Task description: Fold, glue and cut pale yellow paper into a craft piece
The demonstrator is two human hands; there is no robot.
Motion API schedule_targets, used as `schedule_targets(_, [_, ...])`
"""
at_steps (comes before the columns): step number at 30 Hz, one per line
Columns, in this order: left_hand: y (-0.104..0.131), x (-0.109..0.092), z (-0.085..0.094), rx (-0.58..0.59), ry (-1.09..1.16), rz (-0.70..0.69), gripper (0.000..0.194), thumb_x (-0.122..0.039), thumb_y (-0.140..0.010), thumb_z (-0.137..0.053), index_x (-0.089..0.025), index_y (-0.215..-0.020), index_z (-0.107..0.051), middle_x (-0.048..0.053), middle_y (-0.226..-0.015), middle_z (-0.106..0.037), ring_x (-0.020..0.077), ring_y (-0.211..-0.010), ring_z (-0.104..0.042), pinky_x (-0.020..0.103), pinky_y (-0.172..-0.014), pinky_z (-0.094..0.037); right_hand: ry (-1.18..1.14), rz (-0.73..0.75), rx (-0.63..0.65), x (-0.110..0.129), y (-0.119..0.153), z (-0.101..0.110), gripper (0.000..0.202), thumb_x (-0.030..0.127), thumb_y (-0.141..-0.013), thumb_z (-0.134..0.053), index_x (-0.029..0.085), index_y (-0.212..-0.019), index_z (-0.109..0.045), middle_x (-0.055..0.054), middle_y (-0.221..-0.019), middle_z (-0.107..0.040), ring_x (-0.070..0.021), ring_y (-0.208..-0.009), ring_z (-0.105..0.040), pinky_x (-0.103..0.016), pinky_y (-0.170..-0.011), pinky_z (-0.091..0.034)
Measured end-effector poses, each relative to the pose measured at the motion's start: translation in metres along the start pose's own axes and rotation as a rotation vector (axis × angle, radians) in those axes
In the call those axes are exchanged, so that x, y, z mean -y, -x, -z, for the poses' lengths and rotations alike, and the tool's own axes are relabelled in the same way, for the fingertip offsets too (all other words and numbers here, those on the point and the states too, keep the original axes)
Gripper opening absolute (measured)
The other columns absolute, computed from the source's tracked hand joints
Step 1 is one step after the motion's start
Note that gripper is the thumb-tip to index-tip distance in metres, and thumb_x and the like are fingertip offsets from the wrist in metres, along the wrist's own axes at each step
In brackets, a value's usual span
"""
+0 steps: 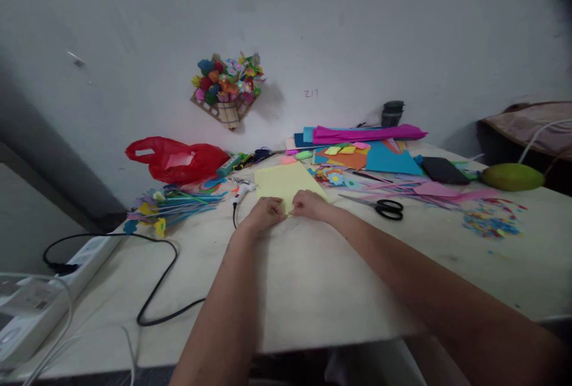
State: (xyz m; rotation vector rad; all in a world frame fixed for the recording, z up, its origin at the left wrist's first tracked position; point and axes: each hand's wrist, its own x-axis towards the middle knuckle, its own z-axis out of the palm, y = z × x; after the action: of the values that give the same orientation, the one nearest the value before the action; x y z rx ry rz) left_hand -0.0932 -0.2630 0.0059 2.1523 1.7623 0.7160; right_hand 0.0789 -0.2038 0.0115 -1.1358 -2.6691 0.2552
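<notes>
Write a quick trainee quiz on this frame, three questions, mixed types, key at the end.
1. True or false: the black-handled scissors lie to the right of the person's right hand.

2. Multiple choice: the person's left hand and right hand are both at the near edge of which thing?
a) the red plastic bag
b) the yellow sheet
c) the dark cup

3. Fill in the blank: the colorful flower arrangement is mounted on the ____.

Key: 1. True. 2. b. 3. Wall.
</notes>
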Motion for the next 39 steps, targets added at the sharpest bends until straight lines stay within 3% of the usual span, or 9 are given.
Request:
schedule_targets(3, [0.001,0.003,-0.002,-0.015,0.002,-0.007,0.008,-0.023,-0.065,-0.063,-0.016,-0.061,-0.064,0.008,-0.114,-0.06,0.0214,-0.106,-0.053,0.034,-0.092,-0.038,0.089,-0.061,-0.019,0.007,0.0,0.006,0.026,0.044,-0.069,-0.065,0.018,-0.075,-0.066,-0.011,-0.103,-0.059,-0.0259,-0.099,-0.051,-0.033,-0.079,-0.04])
schedule_targets(7, [0.004,0.001,0.0,-0.019,-0.032,0.01,0.008,-0.025,-0.067,-0.061,-0.019,-0.062,-0.063,0.006,-0.116,-0.059,0.0223,-0.11,-0.049,0.035,-0.094,-0.037,0.104,-0.117,-0.062,0.007,0.0,0.005,0.047,0.049,-0.067,-0.066,0.019,-0.103,-0.06,-0.014,-0.127,-0.045,-0.0302,-0.113,-0.042,-0.041,-0.091,-0.033])
schedule_targets(14, [0.006,-0.006,-0.001,-0.084,-0.093,0.016,0.023,-0.04,-0.065,-0.065,-0.018,-0.068,-0.058,0.01,-0.118,-0.057,0.0272,-0.114,-0.044,0.038,-0.097,-0.035,0.131,-0.18,0.085,0.001,-0.002,-0.003,0.076,0.053,-0.074,-0.055,0.022,-0.138,-0.028,-0.01,-0.147,-0.018,-0.0302,-0.134,-0.013,-0.047,-0.105,-0.012])
schedule_targets(21, [0.006,0.005,-0.006,-0.093,-0.201,0.007,0.028,-0.04,-0.067,-0.064,-0.017,-0.081,-0.055,0.013,-0.124,-0.051,0.0258,-0.126,-0.033,0.041,-0.107,-0.019,0.078,-0.186,0.148,-0.001,-0.001,-0.009,0.07,0.055,-0.08,-0.045,0.027,-0.141,-0.023,-0.008,-0.149,-0.013,-0.0296,-0.135,-0.009,-0.048,-0.105,-0.011])
schedule_targets(27, [0.009,0.008,-0.009,-0.021,-0.207,0.178,0.053,-0.045,-0.069,-0.059,-0.018,-0.114,-0.048,0.011,-0.143,-0.028,0.0325,-0.135,0.002,0.049,-0.108,-0.011,0.08,-0.194,0.153,-0.005,-0.003,-0.017,0.064,0.057,-0.082,-0.038,0.034,-0.139,-0.025,-0.005,-0.148,-0.015,-0.0297,-0.135,-0.007,-0.053,-0.103,-0.01])
schedule_targets(32, [0.01,0.0,-0.007,0.007,-0.212,0.22,0.056,-0.045,-0.071,-0.056,-0.02,-0.12,-0.045,0.009,-0.145,-0.026,0.0327,-0.135,0.003,0.051,-0.107,-0.007,0.125,-0.161,0.091,-0.002,0.0,-0.016,0.063,0.051,-0.082,-0.042,0.03,-0.139,-0.027,-0.006,-0.149,-0.014,-0.0286,-0.135,-0.006,-0.051,-0.105,-0.006])
schedule_targets(36, [0.009,-0.006,-0.005,0.007,-0.21,0.245,0.057,-0.045,-0.07,-0.057,-0.021,-0.12,-0.046,0.01,-0.144,-0.027,0.034,-0.135,0.002,0.054,-0.106,-0.007,0.144,-0.046,-0.016,0.006,0.004,-0.016,0.059,0.042,-0.083,-0.045,0.026,-0.138,-0.03,-0.007,-0.148,-0.018,-0.0252,-0.135,-0.009,-0.046,-0.107,-0.007])
schedule_targets(39, [0.009,-0.005,-0.005,0.017,-0.213,0.247,0.058,-0.046,-0.07,-0.057,-0.02,-0.121,-0.045,0.01,-0.144,-0.027,0.034,-0.135,0.002,0.053,-0.106,-0.007,0.121,-0.006,0.0,0.012,0.005,-0.019,0.054,0.037,-0.086,-0.041,0.023,-0.138,-0.032,-0.008,-0.147,-0.019,-0.0254,-0.135,-0.011,-0.043,-0.107,-0.009])
